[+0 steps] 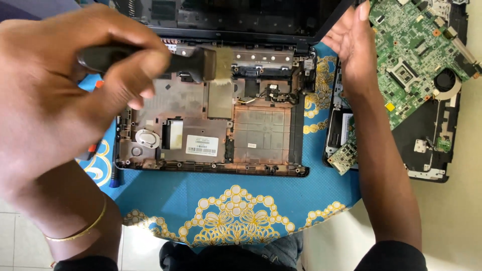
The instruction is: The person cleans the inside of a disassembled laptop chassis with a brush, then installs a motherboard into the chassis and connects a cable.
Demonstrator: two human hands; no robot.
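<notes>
Left hand (60, 95): looming closest to the camera, gripping the dark handle of a brush (201, 62), fingers wrapped tight around it; a thin gold bangle (80, 232) is circling the wrist.
Brush: reaching rightward from the fist, its pale bristles touching the upper middle of the laptop base (216, 130).
Laptop base: lying opened and stripped on a blue patterned cloth (226, 200) covering the bench, a white label showing near its middle.
Right hand (351, 47): holding nothing, fingers straight and together, resting against the upper right corner of the base.
Green circuit board (416, 55): lying to the right, past that hand, on a second black shell (427, 135).
Screen lid (236, 17): lying farthest, beyond the base.
</notes>
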